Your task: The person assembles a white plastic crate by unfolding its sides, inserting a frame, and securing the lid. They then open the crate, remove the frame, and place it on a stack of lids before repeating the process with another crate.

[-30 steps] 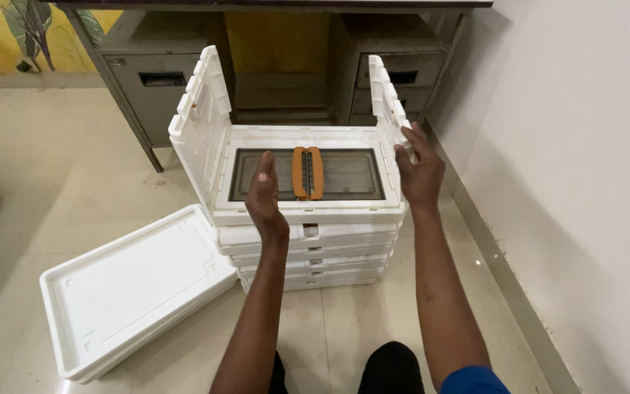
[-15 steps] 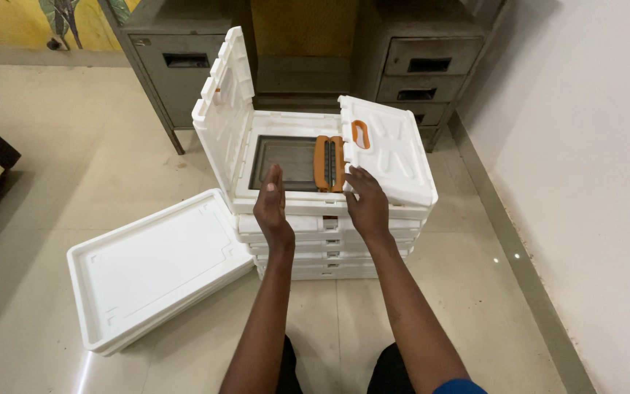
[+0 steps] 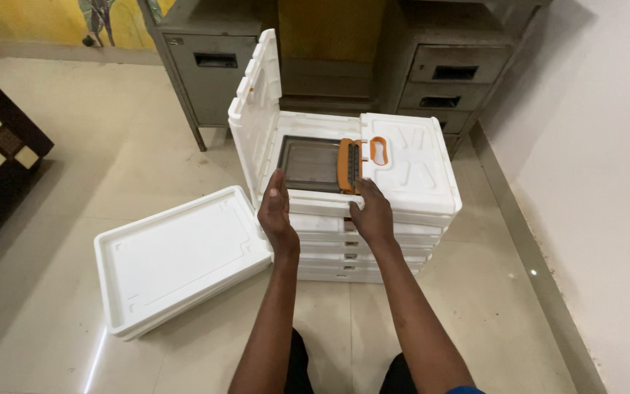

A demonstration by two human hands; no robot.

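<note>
— Where are the hands?
— Both rest on the white folding crate [image 3: 344, 197], atop a stack on the floor. The left hand [image 3: 277, 211] is open, fingers straight, holding nothing.
— The right hand [image 3: 372, 213]?
— Flat and open, touching the front edge beside the folded-down flap [image 3: 410, 164].

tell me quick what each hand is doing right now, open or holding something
Left hand: open, fingers straight, holding nothing, at the front edge of the top crate.
Right hand: open, fingers resting on the folded-down side panel.
</note>
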